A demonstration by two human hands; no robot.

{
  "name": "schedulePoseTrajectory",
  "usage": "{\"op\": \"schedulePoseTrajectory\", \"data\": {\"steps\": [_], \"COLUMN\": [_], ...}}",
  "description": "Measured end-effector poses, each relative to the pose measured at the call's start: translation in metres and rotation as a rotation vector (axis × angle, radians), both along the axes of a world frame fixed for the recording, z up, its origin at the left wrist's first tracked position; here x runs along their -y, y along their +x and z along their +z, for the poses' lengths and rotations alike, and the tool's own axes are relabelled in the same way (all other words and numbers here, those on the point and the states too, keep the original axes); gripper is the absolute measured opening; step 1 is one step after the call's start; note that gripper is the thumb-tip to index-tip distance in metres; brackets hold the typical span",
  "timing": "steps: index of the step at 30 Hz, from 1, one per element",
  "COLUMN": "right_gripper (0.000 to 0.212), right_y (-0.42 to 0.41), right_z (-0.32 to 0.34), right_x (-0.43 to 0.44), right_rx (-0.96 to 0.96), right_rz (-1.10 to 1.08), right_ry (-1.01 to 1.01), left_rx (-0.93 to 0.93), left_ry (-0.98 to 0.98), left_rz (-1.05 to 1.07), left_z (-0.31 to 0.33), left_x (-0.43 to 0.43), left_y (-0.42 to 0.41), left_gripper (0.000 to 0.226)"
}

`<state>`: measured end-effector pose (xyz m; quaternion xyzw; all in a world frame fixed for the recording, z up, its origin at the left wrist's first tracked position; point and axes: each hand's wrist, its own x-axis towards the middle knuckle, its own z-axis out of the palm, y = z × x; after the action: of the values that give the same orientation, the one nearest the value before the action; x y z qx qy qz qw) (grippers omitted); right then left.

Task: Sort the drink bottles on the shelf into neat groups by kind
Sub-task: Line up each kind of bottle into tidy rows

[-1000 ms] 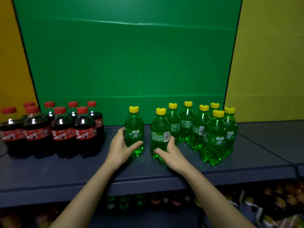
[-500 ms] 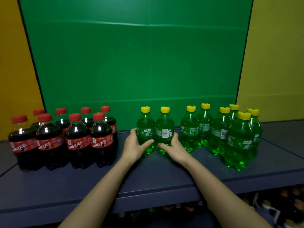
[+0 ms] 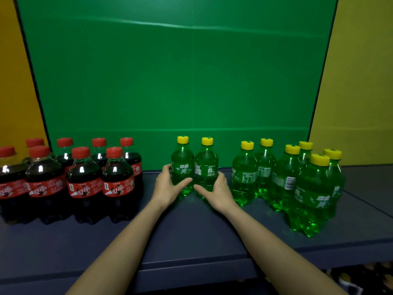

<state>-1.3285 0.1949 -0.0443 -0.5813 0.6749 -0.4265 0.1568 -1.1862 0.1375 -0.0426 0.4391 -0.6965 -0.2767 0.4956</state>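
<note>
Two green soda bottles with yellow caps stand side by side and touching in the middle of the dark blue shelf. My left hand grips the left green bottle from its left side. My right hand grips the right green bottle from its right side. Several more green bottles cluster to the right, apart from this pair. Several dark cola bottles with red caps stand grouped at the left.
A green backdrop rises behind the shelf, with yellow walls on both sides. Bare shelf shows between the cola group and the held pair, and along the front edge. More bottles sit on a lower level at bottom right.
Both hands have slid the two green bottles together and toward the back of the shelf; a gap opened between them and the right green cluster. The camera view shifted left.
</note>
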Motion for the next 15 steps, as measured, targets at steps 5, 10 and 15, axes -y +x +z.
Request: {"op": "schedulePoseTrajectory", "data": {"steps": [5, 10, 15], "right_gripper": [0.079, 0.085, 0.07], "right_y": [0.0, -0.001, -0.005], "right_z": [0.001, 0.0, 0.001], "right_x": [0.0, 0.008, 0.01], "right_rx": [0.104, 0.024, 0.251], "right_rz": [0.089, -0.012, 0.071], "right_ry": [-0.015, -0.064, -0.03], "left_rx": [-0.008, 0.008, 0.016], "left_ry": [-0.008, -0.021, -0.03], "left_rz": [-0.006, 0.013, 0.033], "left_z": [0.002, 0.002, 0.002], "left_x": [-0.009, -0.011, -0.012], "left_y": [0.0, 0.002, 0.0], "left_gripper": [0.063, 0.064, 0.064]}}
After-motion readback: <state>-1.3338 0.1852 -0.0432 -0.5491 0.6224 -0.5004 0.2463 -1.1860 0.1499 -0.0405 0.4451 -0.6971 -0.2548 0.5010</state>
